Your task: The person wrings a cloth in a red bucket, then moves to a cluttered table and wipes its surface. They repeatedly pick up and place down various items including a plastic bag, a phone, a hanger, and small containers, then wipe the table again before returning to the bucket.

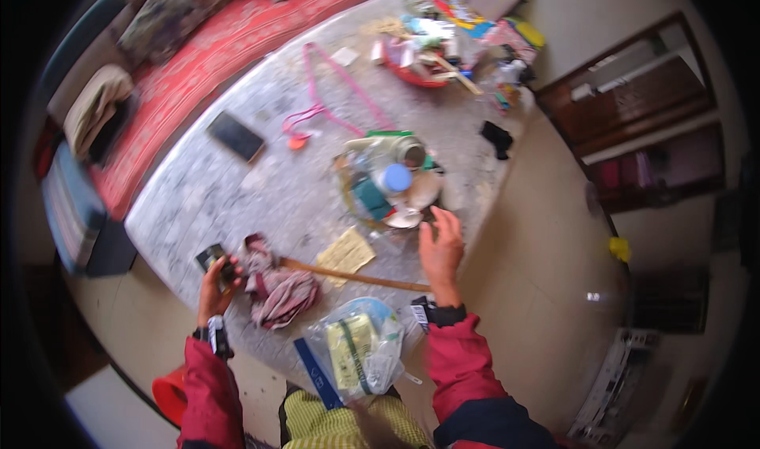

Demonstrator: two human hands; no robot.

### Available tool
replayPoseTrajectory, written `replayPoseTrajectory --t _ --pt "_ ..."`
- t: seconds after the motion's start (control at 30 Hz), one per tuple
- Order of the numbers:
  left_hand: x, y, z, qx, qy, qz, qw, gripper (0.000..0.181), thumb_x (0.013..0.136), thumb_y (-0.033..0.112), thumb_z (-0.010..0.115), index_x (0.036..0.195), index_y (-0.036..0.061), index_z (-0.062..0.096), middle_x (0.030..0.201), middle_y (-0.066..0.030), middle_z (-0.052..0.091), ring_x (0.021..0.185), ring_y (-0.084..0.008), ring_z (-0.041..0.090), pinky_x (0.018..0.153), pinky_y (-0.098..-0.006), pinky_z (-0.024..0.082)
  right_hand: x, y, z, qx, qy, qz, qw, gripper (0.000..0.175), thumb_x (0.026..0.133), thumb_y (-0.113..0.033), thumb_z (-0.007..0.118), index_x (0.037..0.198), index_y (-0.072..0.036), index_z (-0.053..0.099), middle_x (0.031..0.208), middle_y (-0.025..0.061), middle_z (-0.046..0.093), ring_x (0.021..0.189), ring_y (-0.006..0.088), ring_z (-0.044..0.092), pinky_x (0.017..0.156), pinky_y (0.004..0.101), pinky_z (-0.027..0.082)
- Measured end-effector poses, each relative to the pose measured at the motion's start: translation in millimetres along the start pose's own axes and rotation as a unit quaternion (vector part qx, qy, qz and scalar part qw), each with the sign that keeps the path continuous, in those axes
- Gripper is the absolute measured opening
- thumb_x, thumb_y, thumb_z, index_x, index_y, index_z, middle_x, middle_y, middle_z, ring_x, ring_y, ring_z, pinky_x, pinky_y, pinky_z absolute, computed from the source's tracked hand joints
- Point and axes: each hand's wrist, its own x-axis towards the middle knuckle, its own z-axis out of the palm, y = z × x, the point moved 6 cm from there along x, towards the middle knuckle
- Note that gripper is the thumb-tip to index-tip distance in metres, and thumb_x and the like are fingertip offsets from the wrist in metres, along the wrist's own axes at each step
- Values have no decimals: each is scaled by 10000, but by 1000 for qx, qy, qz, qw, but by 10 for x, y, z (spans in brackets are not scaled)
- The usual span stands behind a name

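Observation:
My left hand (215, 292) grips a small dark box-like object (210, 257) over the table's left front part. Just right of it lies a crumpled pink-and-grey cloth (284, 297), with a wooden stick (362, 277) reaching from it towards my right wrist. My right hand (440, 252) hovers with fingers apart at the near rim of a basket-like container (346, 198), and nothing shows in it. That container holds a pale jar (409, 151), a blue round lid (397, 178) and a teal box (371, 199). A yellowish square sheet (346, 254) lies between my hands.
Plastic-wrapped packets (356, 354) and a blue strip (317, 373) lie at the near edge. Farther off are a smartphone (236, 135), a pink hanger (313, 84), a black cloth (496, 140) and a heaped red bowl (409, 74). A red-covered sofa (237, 51) borders the left.

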Motion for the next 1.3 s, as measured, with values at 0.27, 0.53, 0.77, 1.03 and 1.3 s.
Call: replayPoseTrajectory --t 0.27,0.53,0.77,1.03,1.3 --pt "-63 41 124 -7 -49 17 999 322 943 219 598 1195 22 562 1043 -108 676 868 -221 675 672 -312 562 -581 -1011 893 140 -327 -167 920 194 844 -99 643 1029 -43 667 845 137 665 746 304 655 668 386 519" --pt "-205 31 12 5 1 71 997 310 924 172 609 1183 9 563 1016 -114 680 824 -219 681 640 -310 546 -980 -1910 2026 -45 -386 -216 896 176 843 -243 660 884 -77 617 808 146 660 794 343 659 681 431 529" --pt "-412 41 -239 8 23 96 995 306 913 148 620 1180 10 564 986 -113 686 809 -213 685 607 -307 548 -1348 -2107 2226 187 -526 -259 789 319 823 -185 659 1140 -157 654 1004 138 673 830 317 667 713 405 529" --pt "-448 165 -274 99 30 152 983 329 909 148 615 1197 2 551 962 -95 671 781 -188 674 611 -287 537 49 -1503 2259 105 -288 -156 939 211 829 -109 603 1008 -84 711 939 165 697 835 344 672 739 423 533" --pt "-402 120 -360 37 -19 124 991 325 929 145 585 1196 -30 522 972 -137 653 819 -242 674 688 -341 557 709 -1568 2686 -41 -199 -207 957 278 804 -55 588 1057 -106 689 1097 148 633 991 344 623 810 418 524"
